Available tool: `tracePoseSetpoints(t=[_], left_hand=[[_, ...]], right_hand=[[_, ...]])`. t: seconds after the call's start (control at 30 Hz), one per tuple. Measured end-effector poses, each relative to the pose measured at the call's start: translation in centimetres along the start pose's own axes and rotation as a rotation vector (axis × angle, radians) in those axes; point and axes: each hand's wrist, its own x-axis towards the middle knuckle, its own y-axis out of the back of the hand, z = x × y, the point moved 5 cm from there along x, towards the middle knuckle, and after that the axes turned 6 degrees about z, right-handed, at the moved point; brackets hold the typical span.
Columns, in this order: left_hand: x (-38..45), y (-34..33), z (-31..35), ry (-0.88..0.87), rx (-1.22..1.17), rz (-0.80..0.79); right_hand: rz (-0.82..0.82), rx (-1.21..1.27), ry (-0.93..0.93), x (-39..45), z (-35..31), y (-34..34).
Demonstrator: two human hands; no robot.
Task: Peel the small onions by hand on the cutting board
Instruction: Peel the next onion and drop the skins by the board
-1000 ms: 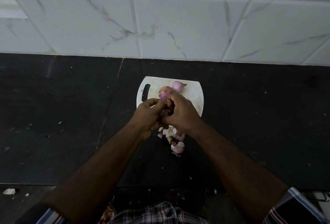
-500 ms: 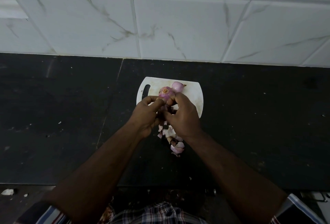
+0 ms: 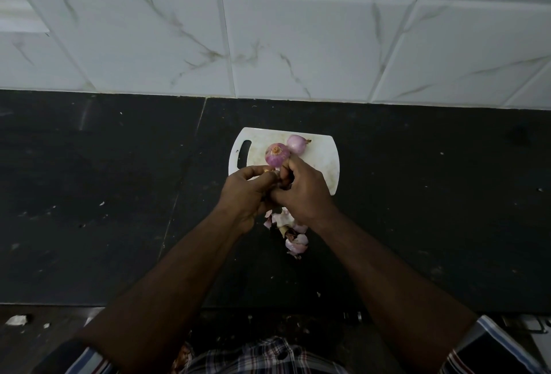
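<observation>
Fingers of both hands are curled in tight and meet over the near edge of the white cutting board (image 3: pixel 326 162), with almost no gap between the two sets. The left hand (image 3: pixel 246 195) has its thumb and forefinger pinched together at a small pale scrap, seemingly a bit of onion skin (it is too small to be sure). The right hand (image 3: pixel 304 192) curls its fingers inward against the left; whatever they grip is hidden, so what it holds cannot be told. Just past the fingertips, at twelve o'clock from the hands, a purple onion (image 3: pixel 277 154) sits on the board with its root end turned up, its near side touching or nearly touching the right forefinger. A second onion (image 3: pixel 296 143), paler, lies against it at one o'clock. Under the wrists, at six o'clock from the hands, loose onion peels (image 3: pixel 293 239) lie heaped on the black counter (image 3: pixel 119 195).
</observation>
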Motion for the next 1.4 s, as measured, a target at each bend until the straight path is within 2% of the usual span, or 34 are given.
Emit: tracePoseSetpoints(t=[0.33,0.43,0.67,0.87,1.07,1.4], left_hand=[[0.1,0.0,-0.4,0.009,-0.019,0.058],[0.5,0.1,0.0,0.025,-0.047,0.027],[0.7,0.3,0.0,0.034,-0.058,0.003],[0.7,0.2,-0.3,0.02,-0.059,-0.029],[0.7,0.2,-0.3,0.007,-0.056,-0.045],[0.3,0.3,-0.7,-0.023,-0.061,0.015]], right_hand=[[0.081,0.002,0.016,-0.4,0.1,-0.2],[0.131,0.062,0.047,-0.5,0.4,-0.2],[0.175,0.017,0.049,-1.2,1.2,-0.1],[0.135,0.017,0.012,-0.9,1.3,0.0],[0.124,0.128,-0.095,-0.8,1.6,-0.3],[0.036,0.21,-0.206,-0.8,1.5,-0.7]])
